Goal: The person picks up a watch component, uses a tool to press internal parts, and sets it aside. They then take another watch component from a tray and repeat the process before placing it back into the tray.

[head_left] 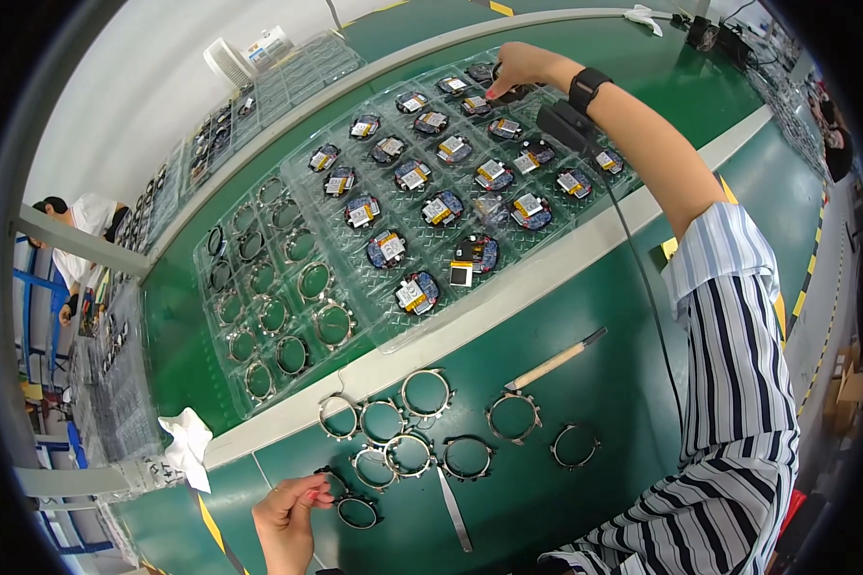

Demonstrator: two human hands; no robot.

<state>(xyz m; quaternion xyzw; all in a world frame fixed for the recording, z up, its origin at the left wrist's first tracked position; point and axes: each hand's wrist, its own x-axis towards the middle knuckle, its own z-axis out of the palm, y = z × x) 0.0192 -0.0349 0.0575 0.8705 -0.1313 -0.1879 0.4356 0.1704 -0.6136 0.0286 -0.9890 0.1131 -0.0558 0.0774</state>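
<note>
My right hand [523, 69] reaches over the far end of a clear plastic tray [307, 163], its fingers bent down among round watch modules [453, 148]. Whatever is between those fingertips is hidden. A black strap [588, 88] circles that wrist, and a black clip [568, 126] with a cable hangs close by. At the lower left, my left hand [292, 513] is closed in a pinch beside a metal watch case ring [358, 513]. Another ring is partly covered by its fingertips; I cannot tell whether they grip it. Several similar rings [425, 393] lie on the green mat.
A second clear tray [222, 350] holds more rings. A wooden-handled tool [556, 359] and metal tweezers [455, 513] lie among the loose rings. A pale rail [374, 359] crosses the bench. White cloth [187, 446] sits at left. A person [86, 230] works beyond.
</note>
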